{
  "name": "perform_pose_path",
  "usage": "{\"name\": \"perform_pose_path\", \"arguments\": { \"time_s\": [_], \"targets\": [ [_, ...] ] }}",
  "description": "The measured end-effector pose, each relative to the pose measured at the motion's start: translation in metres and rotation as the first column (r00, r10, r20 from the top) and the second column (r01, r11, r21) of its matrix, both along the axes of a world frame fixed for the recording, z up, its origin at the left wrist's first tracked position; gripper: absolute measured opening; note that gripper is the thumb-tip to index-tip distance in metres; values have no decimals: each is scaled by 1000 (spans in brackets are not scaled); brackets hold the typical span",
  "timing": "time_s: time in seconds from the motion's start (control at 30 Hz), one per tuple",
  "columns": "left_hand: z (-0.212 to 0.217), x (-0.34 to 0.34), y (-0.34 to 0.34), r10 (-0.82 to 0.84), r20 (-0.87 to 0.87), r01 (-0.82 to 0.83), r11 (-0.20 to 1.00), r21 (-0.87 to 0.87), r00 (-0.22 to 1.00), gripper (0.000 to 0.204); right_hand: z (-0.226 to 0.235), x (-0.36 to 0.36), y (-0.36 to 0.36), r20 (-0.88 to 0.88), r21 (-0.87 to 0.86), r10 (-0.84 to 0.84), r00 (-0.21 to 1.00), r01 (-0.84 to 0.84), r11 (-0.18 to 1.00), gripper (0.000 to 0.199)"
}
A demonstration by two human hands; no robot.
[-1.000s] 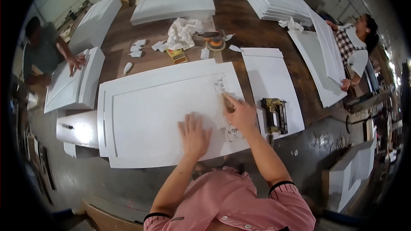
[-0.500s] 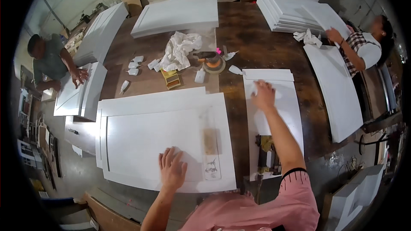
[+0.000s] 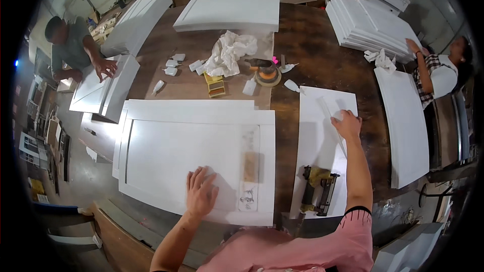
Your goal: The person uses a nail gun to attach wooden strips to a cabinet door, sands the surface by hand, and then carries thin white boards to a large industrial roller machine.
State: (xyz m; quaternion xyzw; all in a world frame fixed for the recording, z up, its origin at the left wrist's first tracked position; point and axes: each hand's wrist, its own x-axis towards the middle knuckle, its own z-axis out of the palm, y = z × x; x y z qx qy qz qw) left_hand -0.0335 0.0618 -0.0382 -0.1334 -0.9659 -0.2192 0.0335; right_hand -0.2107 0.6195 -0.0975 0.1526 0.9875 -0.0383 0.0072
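Note:
My left hand [image 3: 201, 191] rests flat, fingers spread, on a large white framed panel [image 3: 176, 146]. Along that panel's right side lies a long narrow piece [image 3: 249, 166], see-through in part, with a brown patch and dark marks. On the right, my right hand [image 3: 348, 123] grips a thin white strip [image 3: 327, 110], which slants over a narrower white board [image 3: 312, 136]. Below the hand, on the same board, lies a nail gun [image 3: 313, 189] with a yellowish body and a dark magazine.
Beyond the panel sit an orange sander [image 3: 267, 74], white squeeze bottles [image 3: 249, 87], a yellow box [image 3: 215, 85] and a crumpled white cloth [image 3: 229, 53]. A co-worker [image 3: 75, 50] handles a panel at left. Another person [image 3: 443, 73] stands by stacked panels [image 3: 373, 25] at right.
My right hand has moved right and nearer, turning the strip from lying across the board's far end to a slant. The left hand stays on the panel. The view has shifted.

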Motion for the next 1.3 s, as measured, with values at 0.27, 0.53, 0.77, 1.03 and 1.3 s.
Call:
{"name": "perform_pose_path", "arguments": {
  "time_s": [0.27,0.53,0.77,1.03,1.3],
  "targets": [
    [-7,6,-10,-45,-122,47,999,10,991,37,90,84,-93,-571,-820,-364,736,-489,298,42],
    [58,36,28,-336,354,-159,491,857,873,28,85,183,-317,-230,-960,-53,972,-236,-149,41],
    [53,56,-4,-431,494,-259,495,829,755,31,96,207,-369,-185,-979,18,983,-183,-85,32],
    [47,57,-3,-343,471,-323,407,854,812,72,63,183,-350,-387,-883,155,909,-413,221,37],
    [53,4,3,-27,592,-271,871,410,806,62,43,161,-336,-383,-235,275,882,-381,894,52]
  ]
}}
